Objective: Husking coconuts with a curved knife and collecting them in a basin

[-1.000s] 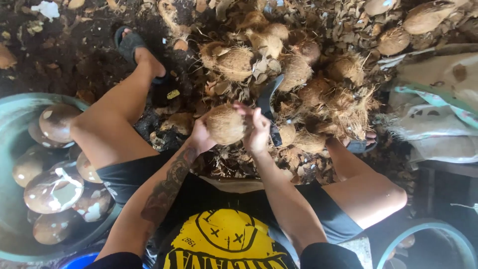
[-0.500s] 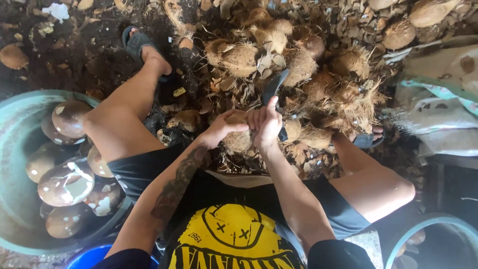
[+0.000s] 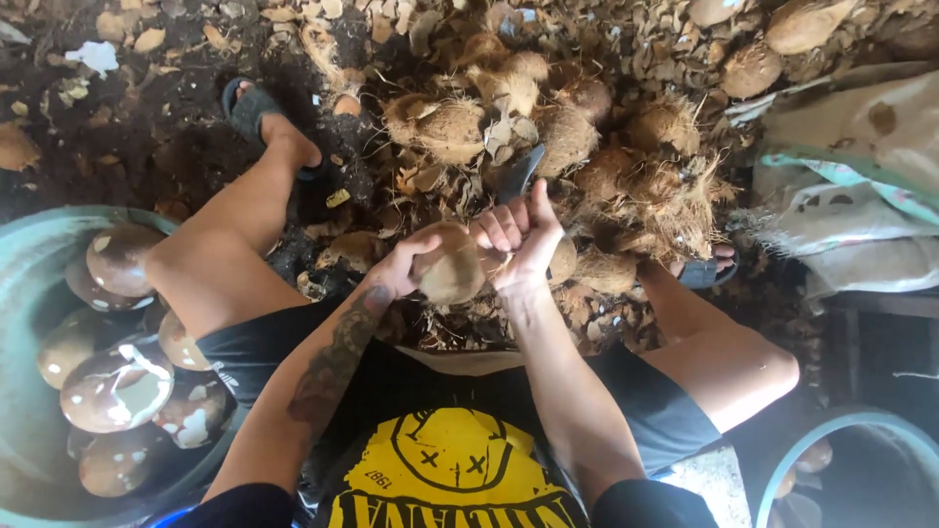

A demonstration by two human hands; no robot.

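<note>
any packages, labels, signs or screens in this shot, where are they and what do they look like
No signs or screens in view.
Sack: far right, beside the heap of husked coconuts; crumpled, off-white with teal edging and brown stains.
Shirt print: bottom centre on the person's black shirt; yellow round face design above yellow lettering.
Both the left hand and right hand grip a coconut, which carries no label.

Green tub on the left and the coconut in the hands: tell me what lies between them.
In the head view, the person's bent left leg lies between the green tub and the coconut, along with the left hand and its forearm.
</note>
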